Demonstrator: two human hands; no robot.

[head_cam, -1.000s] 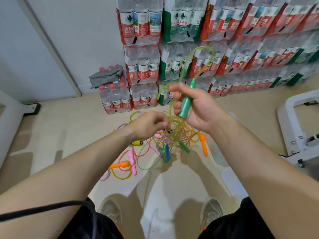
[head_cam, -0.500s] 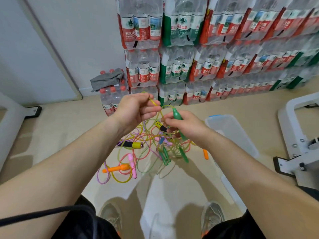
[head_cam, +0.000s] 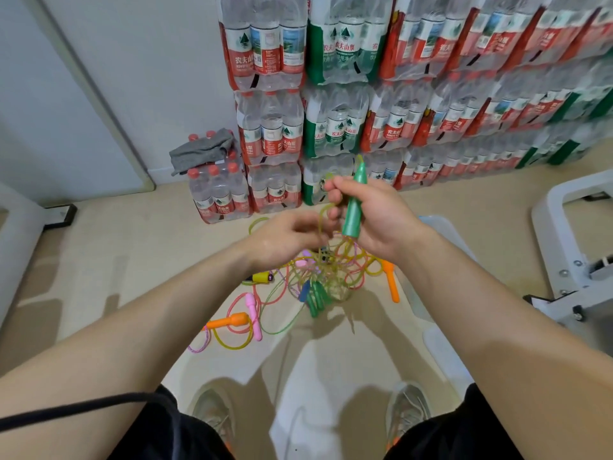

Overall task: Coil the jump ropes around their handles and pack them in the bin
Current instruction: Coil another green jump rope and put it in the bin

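While one rope was apparently being wound, right hand (head_cam: 374, 220): fingers and thumb were curled round the green handle (head_cam: 355, 207), held upright with its tip upward, likely so the shaft could serve as a spool
Left hand (head_cam: 285, 240): fingers were curled in, seemingly pinching the yellow-green rope (head_cam: 323, 217) just beside the handle, though blur hid the exact grip; it sat close, I judged, to feed loops on under tension
Yellow-green rope: it looped between the two hands, then ran down into the tangle (head_cam: 331, 273), not yet freed from it
Tangle: it lay on the floor ahead of the feet, several coloured ropes crossing one another, with an orange handle (head_cam: 232, 322), a pink handle (head_cam: 252, 313) and a yellow handle (head_cam: 260, 277) at its left side
Bin (head_cam: 442, 227): clear, it stood on the floor to the right, largely hidden behind the right forearm; its contents could not be told; it looked near enough for a drop without stepping
Stage: early, judging by the unsorted heap
Risk: a hard pull would probably tighten the knots below
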